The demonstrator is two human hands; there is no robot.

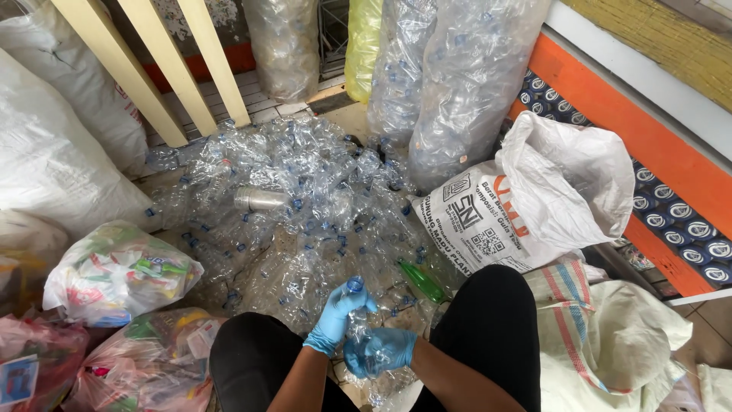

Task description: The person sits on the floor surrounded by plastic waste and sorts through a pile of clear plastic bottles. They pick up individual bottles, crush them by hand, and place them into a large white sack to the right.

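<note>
— What do we have closest to us?

— Our two knees in black, and between them both hands in blue gloves. Our left hand (335, 319) is wrapped around the neck of a clear plastic bottle (355, 313), just under its blue cap (354, 284). Our right hand (379, 352) is closed around the bottle's crumpled lower part. So the bottle sits upright between our knees, clamped by both hands.

— And around us?

— To our left, two tied clear bags of coloured wrappers (118, 271) press against our knee. To our right, striped woven sacks (602, 343) lie on the floor beside the other knee.

— What lies ahead of the hands?

— A wide heap of crushed clear bottles (290, 206) covers the floor right up to our knees. A green bottle (422, 281) lies at its near edge, just beyond our right hand, and a silvery can-like cylinder (261, 199) rests on its side further in.

— What hems the heap in?

— A printed white sack (526, 202), open at the top, stands on the right. Big white sacks (46, 145) crowd the left. At the far side, tall clear bags stuffed with bottles (450, 84) stand upright, beside a yellowish one (364, 46), and pale slanted wooden slats (160, 65) cross the upper left.
</note>
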